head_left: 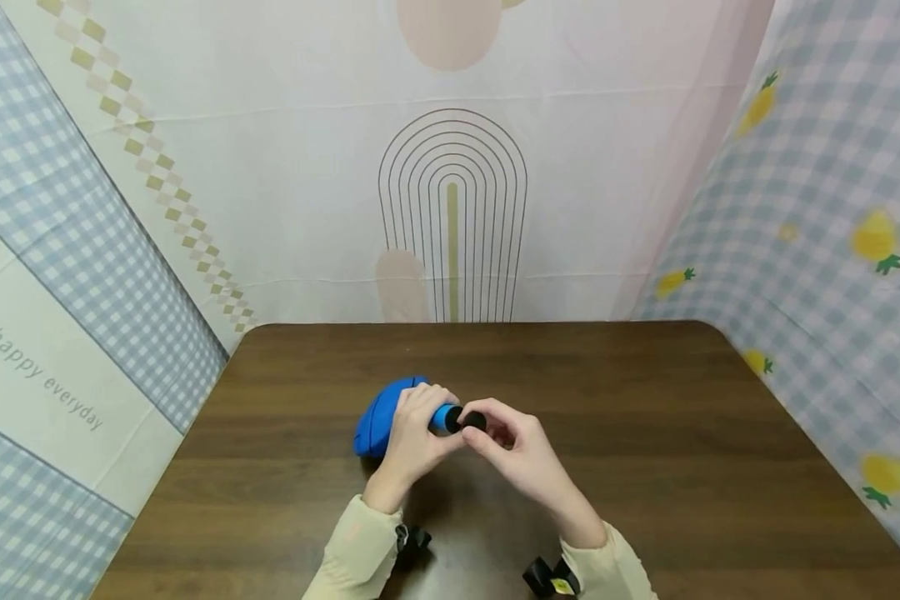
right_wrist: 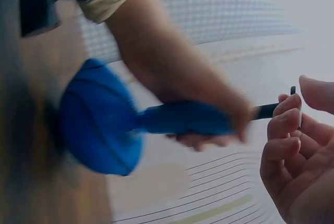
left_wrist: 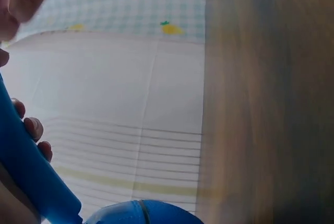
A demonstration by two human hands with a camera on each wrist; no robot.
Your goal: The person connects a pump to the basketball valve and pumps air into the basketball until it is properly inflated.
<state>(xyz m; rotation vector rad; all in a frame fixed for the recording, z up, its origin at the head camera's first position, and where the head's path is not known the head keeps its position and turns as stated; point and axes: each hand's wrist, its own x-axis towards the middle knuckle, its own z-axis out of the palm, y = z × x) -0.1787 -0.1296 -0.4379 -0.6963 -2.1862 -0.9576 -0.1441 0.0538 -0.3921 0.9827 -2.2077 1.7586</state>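
blue dome-headed tool (head_left: 377, 423) was gripped by the left hand (head_left: 418, 427), its head (head_left: 387, 408) to that hand's left, its handle (head_left: 440, 418) running lengthwise toward the right hand (head_left: 517, 443), which pinched a round black piece (head_left: 476, 420) just beside the handle's black end (head_left: 453, 419).

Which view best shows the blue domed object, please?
The right wrist view: dome and handle both show. The head view shows the dome, the left hand covering much of the handle; the left wrist view crops both.
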